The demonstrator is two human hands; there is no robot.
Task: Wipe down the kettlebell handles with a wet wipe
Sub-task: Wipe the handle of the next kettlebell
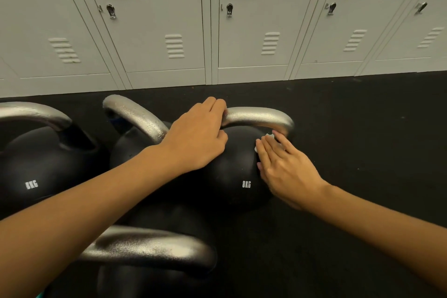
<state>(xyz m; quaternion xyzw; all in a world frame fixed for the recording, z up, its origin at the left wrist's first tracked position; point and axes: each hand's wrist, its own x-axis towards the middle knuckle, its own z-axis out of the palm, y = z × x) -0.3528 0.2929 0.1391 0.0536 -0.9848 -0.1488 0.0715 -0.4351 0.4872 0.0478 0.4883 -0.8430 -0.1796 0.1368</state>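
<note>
Fingers of the left hand (196, 138) curl over the left end of a silver handle (260, 117), with the thumb lying against the black ball of the kettlebell (232, 172) below it. That kettlebell stands on the dark floor (362, 152) and bears "8KG" in white on its near face. Straight, close-set fingers of the right hand (285, 164) press a small pale wet wipe (270, 136) against the right side of the ball, just under the point where the handle's right end comes down. Only a scrap of the wipe shows past the fingertips; the rest is hidden under the hand.

Three more kettlebells stand near. One at the left edge (36, 167) also reads "8KG" and its handle (31, 111) runs off the frame. A second (130, 145) sits between that one and the held kettlebell, its handle (135, 116) slanting and partly covered by the left wrist. A third sits nearest the camera, under the left forearm, with its broad handle (150, 247) lying across the lower part of the view; its ball is mostly in shadow.

Behind the weights a row of grey lockers (251, 31) meets the floor, each door with a pull, a lock and a set of vent slots.
</note>
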